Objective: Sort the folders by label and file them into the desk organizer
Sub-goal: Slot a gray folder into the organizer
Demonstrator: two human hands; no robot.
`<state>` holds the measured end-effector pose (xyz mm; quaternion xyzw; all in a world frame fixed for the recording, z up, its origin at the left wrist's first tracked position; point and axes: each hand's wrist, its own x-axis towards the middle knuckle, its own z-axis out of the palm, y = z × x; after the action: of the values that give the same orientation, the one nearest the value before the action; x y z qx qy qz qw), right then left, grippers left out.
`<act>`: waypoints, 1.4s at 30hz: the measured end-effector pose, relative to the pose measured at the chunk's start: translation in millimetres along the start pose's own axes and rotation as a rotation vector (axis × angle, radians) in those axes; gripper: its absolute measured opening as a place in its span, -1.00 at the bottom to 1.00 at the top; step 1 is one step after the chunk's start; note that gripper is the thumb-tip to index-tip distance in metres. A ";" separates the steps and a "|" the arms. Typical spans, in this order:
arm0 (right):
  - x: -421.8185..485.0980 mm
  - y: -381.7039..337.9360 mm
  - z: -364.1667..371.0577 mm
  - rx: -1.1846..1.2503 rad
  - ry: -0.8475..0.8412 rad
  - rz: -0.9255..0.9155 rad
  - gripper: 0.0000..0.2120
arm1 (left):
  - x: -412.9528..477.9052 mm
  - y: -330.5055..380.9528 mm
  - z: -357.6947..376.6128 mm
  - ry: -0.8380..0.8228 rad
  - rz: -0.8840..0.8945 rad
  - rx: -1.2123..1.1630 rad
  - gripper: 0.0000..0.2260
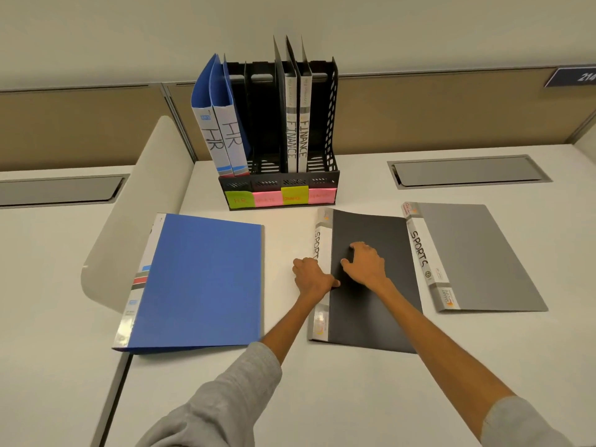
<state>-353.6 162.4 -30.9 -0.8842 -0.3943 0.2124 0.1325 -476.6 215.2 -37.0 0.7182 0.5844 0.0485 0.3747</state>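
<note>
One head-worn wide-angle view looked forward and down, close over the desk [354, 398]; organizer [280, 183] stood at the far edge.
</note>
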 end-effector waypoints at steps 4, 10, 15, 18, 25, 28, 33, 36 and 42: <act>0.2 -5.7 -4.5 0.039 -0.002 0.024 -0.50 | 1.6 0.0 -5.5 -0.059 0.005 -0.288 -0.33; 13.1 -31.4 -33.2 0.029 0.092 0.116 -0.53 | -0.5 11.2 -20.1 -0.001 0.181 -0.482 -0.37; 23.2 -55.9 -80.7 0.140 0.203 0.087 -0.45 | -2.7 27.8 -39.7 0.023 0.333 -0.521 -0.42; 21.9 -66.2 -103.8 0.175 0.267 0.084 -0.37 | -13.8 31.0 -49.7 0.049 0.416 -0.501 -0.46; 22.3 -125.7 -240.1 0.266 0.525 -0.073 -0.20 | -19.8 87.1 -111.4 0.156 0.687 -0.587 -0.53; 8.1 -137.7 -262.7 0.278 0.547 -0.173 -0.33 | -26.2 86.1 -114.7 0.222 0.765 -0.608 -0.55; -15.5 -175.2 -298.8 0.329 0.682 -0.301 -0.65 | -53.1 98.7 -125.8 0.426 0.832 -0.700 -0.57; -29.0 -196.8 -310.1 0.325 0.690 -0.332 -0.74 | -74.4 99.3 -130.5 0.541 0.840 -0.712 -0.58; -46.3 -227.9 -306.3 0.286 0.522 -0.393 -0.75 | -105.1 79.2 -152.7 0.544 0.717 -0.769 -0.53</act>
<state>-380.4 256.1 341.1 -0.7885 -0.4759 0.0029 0.3896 -523.4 193.8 157.9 0.6453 0.3206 0.5628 0.4051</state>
